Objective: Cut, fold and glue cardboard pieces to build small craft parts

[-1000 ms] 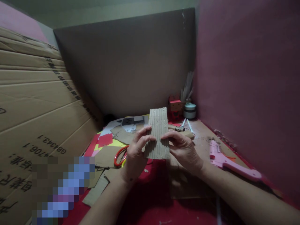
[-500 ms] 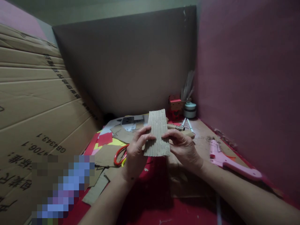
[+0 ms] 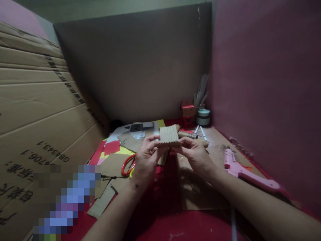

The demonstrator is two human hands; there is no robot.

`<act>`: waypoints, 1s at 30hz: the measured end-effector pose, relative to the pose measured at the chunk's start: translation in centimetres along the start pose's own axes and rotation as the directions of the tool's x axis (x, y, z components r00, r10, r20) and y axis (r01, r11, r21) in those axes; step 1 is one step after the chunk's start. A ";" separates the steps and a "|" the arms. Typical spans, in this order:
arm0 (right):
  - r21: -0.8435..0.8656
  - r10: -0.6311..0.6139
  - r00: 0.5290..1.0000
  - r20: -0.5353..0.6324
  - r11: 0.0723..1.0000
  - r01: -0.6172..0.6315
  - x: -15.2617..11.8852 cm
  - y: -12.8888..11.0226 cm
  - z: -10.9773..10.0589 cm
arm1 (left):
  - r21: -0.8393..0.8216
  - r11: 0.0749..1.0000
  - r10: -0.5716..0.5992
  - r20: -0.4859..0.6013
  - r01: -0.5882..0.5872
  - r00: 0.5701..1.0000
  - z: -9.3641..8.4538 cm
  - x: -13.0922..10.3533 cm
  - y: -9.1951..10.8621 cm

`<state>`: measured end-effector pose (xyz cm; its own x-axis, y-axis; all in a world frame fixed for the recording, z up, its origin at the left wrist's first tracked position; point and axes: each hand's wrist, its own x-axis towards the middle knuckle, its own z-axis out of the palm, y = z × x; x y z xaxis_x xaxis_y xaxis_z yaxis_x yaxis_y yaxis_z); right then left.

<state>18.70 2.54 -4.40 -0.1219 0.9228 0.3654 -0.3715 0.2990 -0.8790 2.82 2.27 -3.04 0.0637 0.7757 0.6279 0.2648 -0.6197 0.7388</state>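
Note:
A ribbed piece of corrugated cardboard [image 3: 169, 134] is held above the red table surface, tilted so that it looks short from here. My left hand [image 3: 147, 155] pinches its near left corner, and my right hand [image 3: 197, 155] pinches the near right corner. Both hands are closed on it. Just left of my left hand lie scissors with a red handle [image 3: 127, 165]. Below my right hand is a flat brown cardboard sheet [image 3: 198, 192].
A pink glue gun [image 3: 247, 172] lies at the right. At the back stand a small red-and-brown box figure [image 3: 188, 111] and a pale blue jar [image 3: 203, 117]. Cardboard scraps [image 3: 114, 164] and coloured papers lie at the left, beside a large carton [image 3: 37, 110].
The ribbed cardboard has tipped from nearly upright, with its broad face towards me, to a flatter angle. My fingers have shifted to its near edge.

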 end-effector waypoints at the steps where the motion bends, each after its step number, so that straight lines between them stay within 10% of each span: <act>1: 0.038 0.011 1.000 0.008 0.999 -0.012 0.1 0.1 -0.1 | -0.044 0.996 -0.081 -0.003 0.080 0.997 0.1 0.1 0.1; 9: 0.064 0.077 0.996 -0.033 0.995 -0.075 0.3 1.4 -0.6 | -0.377 0.738 -0.502 0.249 0.560 0.828 0.6 0.1 0.5; 30: 0.083 0.069 0.997 0.033 0.994 -0.072 0.3 1.1 0.0 | -0.387 0.832 -0.360 0.170 0.398 0.917 1.1 -0.1 0.7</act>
<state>18.29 3.18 -5.22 -0.1779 0.9327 0.3138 -0.4373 0.2107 -0.8743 4.03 1.86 -2.83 0.1263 0.9551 0.2681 -0.1268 -0.2525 0.9593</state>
